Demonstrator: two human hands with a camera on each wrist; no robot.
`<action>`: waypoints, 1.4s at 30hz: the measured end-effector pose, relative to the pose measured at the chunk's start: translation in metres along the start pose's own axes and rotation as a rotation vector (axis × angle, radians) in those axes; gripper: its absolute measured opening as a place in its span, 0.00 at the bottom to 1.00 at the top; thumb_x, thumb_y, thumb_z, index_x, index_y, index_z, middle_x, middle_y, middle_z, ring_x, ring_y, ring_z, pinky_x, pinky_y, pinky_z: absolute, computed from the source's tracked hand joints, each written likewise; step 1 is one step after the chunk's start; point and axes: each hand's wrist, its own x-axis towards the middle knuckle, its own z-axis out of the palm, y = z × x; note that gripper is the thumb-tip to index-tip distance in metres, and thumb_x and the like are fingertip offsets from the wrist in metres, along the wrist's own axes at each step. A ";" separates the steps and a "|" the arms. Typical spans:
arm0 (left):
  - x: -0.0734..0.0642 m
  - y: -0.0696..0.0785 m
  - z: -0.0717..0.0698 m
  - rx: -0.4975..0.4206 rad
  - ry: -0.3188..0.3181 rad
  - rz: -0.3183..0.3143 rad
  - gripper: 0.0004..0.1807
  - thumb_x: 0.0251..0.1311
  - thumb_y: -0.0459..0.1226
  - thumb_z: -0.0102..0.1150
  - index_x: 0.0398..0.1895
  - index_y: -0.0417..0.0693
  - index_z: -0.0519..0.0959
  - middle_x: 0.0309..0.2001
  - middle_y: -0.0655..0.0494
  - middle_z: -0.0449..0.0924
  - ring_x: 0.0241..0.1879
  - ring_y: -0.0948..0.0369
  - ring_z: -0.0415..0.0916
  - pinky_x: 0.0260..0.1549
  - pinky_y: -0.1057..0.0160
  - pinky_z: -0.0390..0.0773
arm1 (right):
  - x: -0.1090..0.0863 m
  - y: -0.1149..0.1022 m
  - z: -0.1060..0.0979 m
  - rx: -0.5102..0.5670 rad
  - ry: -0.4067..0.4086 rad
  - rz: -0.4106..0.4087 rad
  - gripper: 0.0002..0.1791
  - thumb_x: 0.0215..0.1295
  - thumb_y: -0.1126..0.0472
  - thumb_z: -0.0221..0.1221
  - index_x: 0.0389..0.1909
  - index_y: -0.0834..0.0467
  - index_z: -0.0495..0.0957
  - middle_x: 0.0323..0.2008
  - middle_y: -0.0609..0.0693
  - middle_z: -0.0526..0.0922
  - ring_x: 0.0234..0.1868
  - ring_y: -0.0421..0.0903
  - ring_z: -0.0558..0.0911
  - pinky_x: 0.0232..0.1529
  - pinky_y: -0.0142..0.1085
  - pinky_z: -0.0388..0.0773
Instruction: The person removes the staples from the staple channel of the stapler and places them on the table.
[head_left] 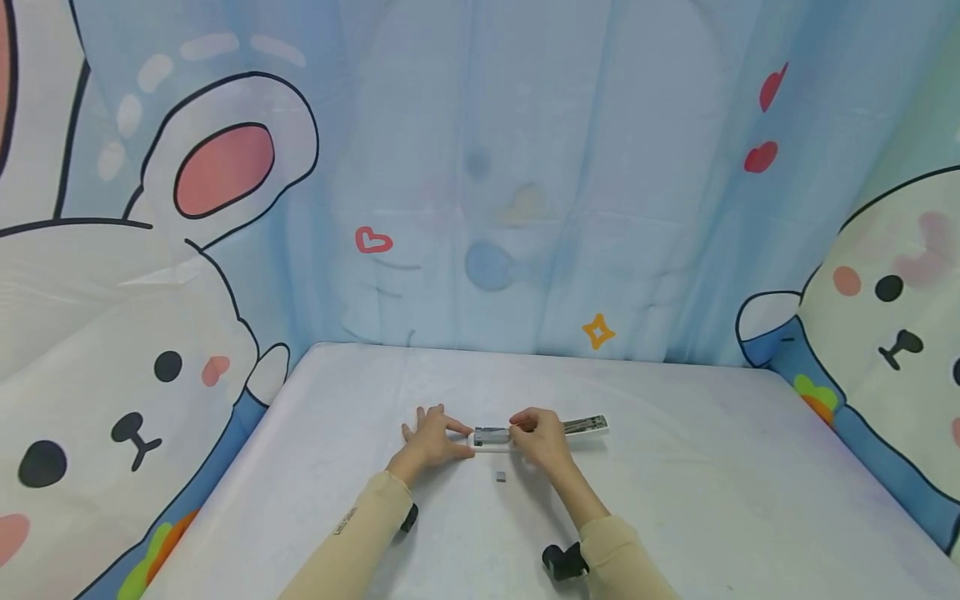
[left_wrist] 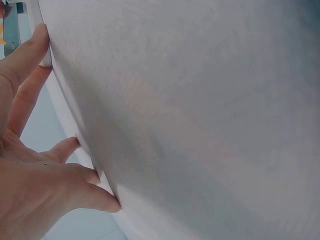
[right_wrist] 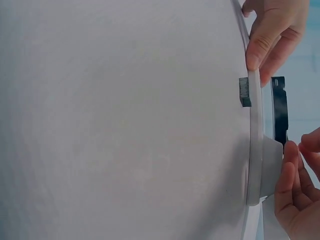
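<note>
A long white box (right_wrist: 255, 130) lies flat at the middle of the table. My left hand (head_left: 430, 442) grips its left end between thumb and forefinger, the other fingers spread behind. With thumb and fingertips, my right hand (head_left: 538, 435) pinches the end of a dark, flat strip (right_wrist: 280, 107) over the box. In the head view this strip appears grey, and its right end is hidden by the fingers. A small grey ridged block (head_left: 500, 476) sits on the table in front of the box.
Past my right hand, a narrow white piece with a dark printed top (head_left: 585, 425) extends to the right. A white cloth covers the table (head_left: 720, 475). Behind it hangs a light blue curtain (head_left: 525, 167) with cartoon rabbits. Black wrist cameras (head_left: 564, 562) are at the sleeves.
</note>
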 end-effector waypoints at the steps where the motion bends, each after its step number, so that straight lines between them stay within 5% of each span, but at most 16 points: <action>1: 0.000 0.000 0.000 -0.001 0.000 0.000 0.17 0.51 0.45 0.75 0.45 0.54 0.88 0.73 0.36 0.55 0.73 0.31 0.37 0.62 0.25 0.37 | 0.000 0.001 0.000 0.010 0.008 0.006 0.05 0.57 0.71 0.61 0.34 0.67 0.83 0.28 0.53 0.84 0.30 0.46 0.80 0.34 0.39 0.78; 13: 0.001 -0.001 0.001 0.003 0.002 0.013 0.16 0.50 0.45 0.75 0.44 0.55 0.88 0.72 0.34 0.56 0.73 0.30 0.38 0.61 0.24 0.38 | 0.002 0.004 0.004 0.034 0.051 0.039 0.06 0.55 0.70 0.63 0.33 0.67 0.84 0.26 0.52 0.84 0.28 0.45 0.79 0.32 0.36 0.76; 25: -0.001 -0.002 0.001 -0.017 0.005 0.011 0.15 0.50 0.44 0.75 0.43 0.54 0.88 0.72 0.35 0.57 0.73 0.30 0.37 0.62 0.24 0.37 | 0.003 -0.004 0.002 0.041 0.001 0.124 0.05 0.53 0.73 0.65 0.31 0.68 0.85 0.24 0.52 0.83 0.27 0.45 0.78 0.32 0.35 0.76; 42: -0.001 -0.002 0.000 -0.012 0.003 0.021 0.16 0.51 0.44 0.75 0.43 0.53 0.88 0.72 0.34 0.57 0.73 0.30 0.38 0.62 0.25 0.38 | 0.004 -0.006 0.000 0.015 -0.012 0.072 0.04 0.54 0.72 0.65 0.32 0.68 0.84 0.24 0.52 0.83 0.27 0.45 0.78 0.32 0.36 0.75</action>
